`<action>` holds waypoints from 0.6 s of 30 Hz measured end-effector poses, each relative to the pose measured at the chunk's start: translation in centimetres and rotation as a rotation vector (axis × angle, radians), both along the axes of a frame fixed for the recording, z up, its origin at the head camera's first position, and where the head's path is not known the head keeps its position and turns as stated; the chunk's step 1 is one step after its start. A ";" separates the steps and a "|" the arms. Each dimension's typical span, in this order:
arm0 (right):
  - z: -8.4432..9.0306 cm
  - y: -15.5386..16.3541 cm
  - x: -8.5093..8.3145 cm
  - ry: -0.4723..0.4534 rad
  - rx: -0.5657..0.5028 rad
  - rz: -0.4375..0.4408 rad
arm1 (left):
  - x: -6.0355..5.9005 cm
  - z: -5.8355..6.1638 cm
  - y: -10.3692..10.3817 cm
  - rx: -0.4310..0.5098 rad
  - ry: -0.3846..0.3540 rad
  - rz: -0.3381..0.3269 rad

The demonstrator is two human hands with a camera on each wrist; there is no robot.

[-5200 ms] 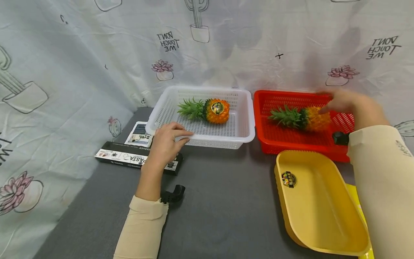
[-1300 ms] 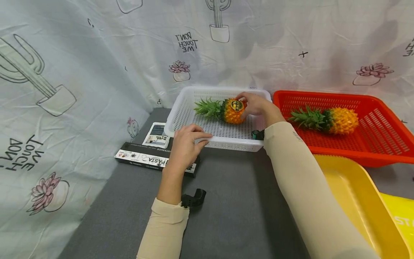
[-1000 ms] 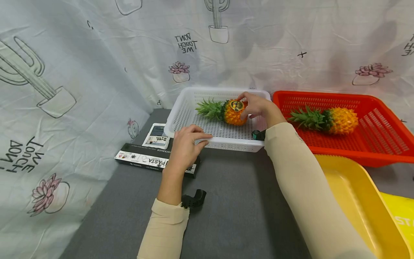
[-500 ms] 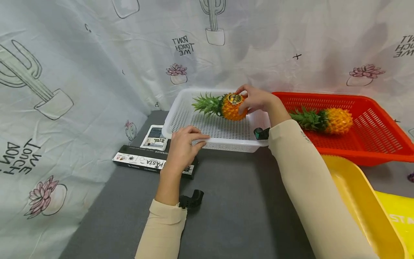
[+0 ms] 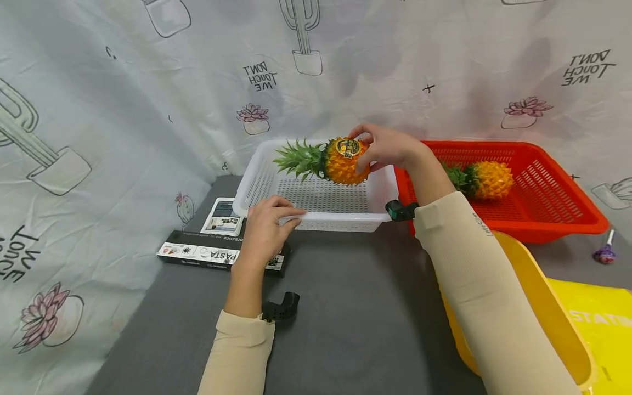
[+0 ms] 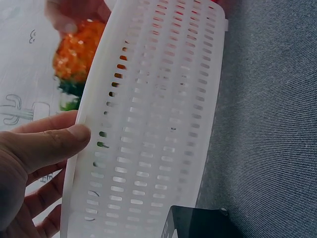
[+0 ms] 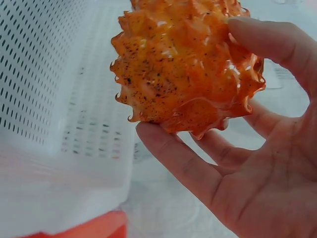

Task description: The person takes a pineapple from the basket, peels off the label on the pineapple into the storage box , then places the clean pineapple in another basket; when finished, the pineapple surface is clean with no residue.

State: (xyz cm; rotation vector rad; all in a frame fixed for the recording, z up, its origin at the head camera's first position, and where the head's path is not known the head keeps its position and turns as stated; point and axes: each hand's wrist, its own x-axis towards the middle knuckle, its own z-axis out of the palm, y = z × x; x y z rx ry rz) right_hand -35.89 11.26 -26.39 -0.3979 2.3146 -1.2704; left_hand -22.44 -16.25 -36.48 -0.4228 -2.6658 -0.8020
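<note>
My right hand (image 5: 387,147) grips an orange pineapple (image 5: 344,164) by its base, with a round black-and-gold label facing up. Its green leaves point left, and it is lifted over the white perforated basket (image 5: 340,222). Thumb and fingers spread around the spiky body of the pineapple (image 7: 183,69) in the right wrist view. My left hand (image 5: 266,227) pinches the near rim of that basket, thumb outside and fingers behind the wall. A second pineapple (image 5: 494,180) lies in the red basket (image 5: 553,224), its leaves partly hidden by my right forearm.
A yellow tub (image 5: 558,329) stands at the right front, partly under my right sleeve, beside a yellow packet (image 5: 602,329). A lollipop (image 5: 604,253) lies far right. Left of my left hand are a black-and-white pasta box (image 5: 197,251) and a white packet (image 5: 222,219). A printed curtain (image 5: 375,71) hangs behind.
My right hand moved from the red basket to the white one, took hold of the pineapple there and raised it. My left hand stayed on the rim. The head view shifted.
</note>
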 end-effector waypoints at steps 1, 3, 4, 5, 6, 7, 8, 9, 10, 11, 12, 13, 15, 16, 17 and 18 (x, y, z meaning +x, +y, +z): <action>0.2 0.0 0.4 0.002 -0.006 -0.007 | 0.0 0.1 0.0 0.001 -0.005 0.001; 0.6 0.2 1.1 0.005 -0.018 -0.022 | 0.1 0.1 -0.1 -0.002 -0.006 -0.001; 0.7 0.3 1.6 0.006 -0.020 -0.033 | 0.1 0.1 -0.1 -0.003 -0.005 -0.003; 0.8 0.5 2.0 0.010 -0.020 -0.043 | 0.1 0.1 -0.1 -0.004 -0.001 -0.005; 0.9 0.6 2.3 0.012 -0.020 -0.055 | 0.1 0.1 -0.1 -0.001 0.002 -0.007; 1.0 0.8 2.7 0.014 -0.024 -0.065 | 0.1 0.1 -0.1 0.001 0.008 -0.008; 1.1 0.9 3.0 0.020 -0.028 -0.073 | 0.2 0.1 -0.1 0.004 0.014 -0.008; 1.3 1.0 3.4 0.027 -0.029 -0.083 | 0.2 0.1 -0.1 0.008 0.018 -0.007; 1.5 1.2 3.8 0.035 -0.029 -0.091 | 0.2 0.1 0.0 0.012 0.020 -0.006; 1.6 1.4 4.1 0.044 -0.029 -0.101 | 0.2 0.1 0.0 0.014 0.018 -0.005; 1.8 1.5 4.5 0.050 -0.035 -0.110 | 0.3 0.1 0.0 0.016 0.015 -0.004; 1.9 1.7 5.0 0.059 -0.040 -0.117 | 0.3 0.2 0.0 0.015 0.010 -0.004; 2.2 2.2 6.0 0.077 -0.040 -0.129 | 0.2 0.1 0.1 0.008 0.003 -0.005; 2.3 2.3 6.6 0.086 -0.036 -0.133 | 0.3 0.2 0.1 0.007 0.001 -0.004; 2.5 2.5 7.1 0.090 -0.035 -0.137 | 0.2 0.2 0.1 0.005 0.002 -0.004; 2.6 2.6 7.6 0.097 -0.032 -0.139 | 0.2 0.2 0.0 0.003 0.002 -0.003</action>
